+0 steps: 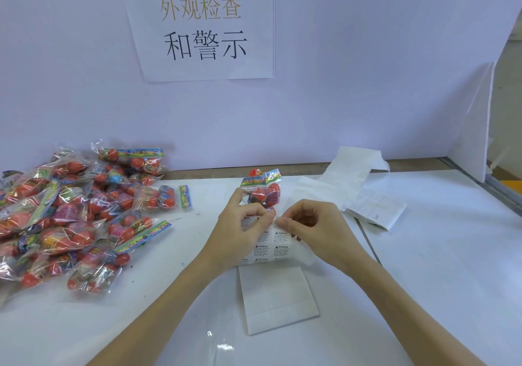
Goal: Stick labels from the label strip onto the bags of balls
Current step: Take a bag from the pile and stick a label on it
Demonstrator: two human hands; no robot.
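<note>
Pinched between the thumb and fingertips of the right hand (312, 228) is the corner of a warning label at the upper edge of the label strip (269, 245), which is held against the left hand (240, 225); the left fingers are also curled round a bag of balls (262, 190) standing just behind the strip. Nearest the viewer, a blank length of strip backing (278, 299) lies flat on the white table (437, 281). Several rows of printed labels remain on the strip. To the left, a large heap of bags (70, 218) is piled; whether any bears a label cannot be told. Farther right, used backing paper (356, 182) is heaped, suggesting many labels already spent. Much work is judged to remain.
</note>
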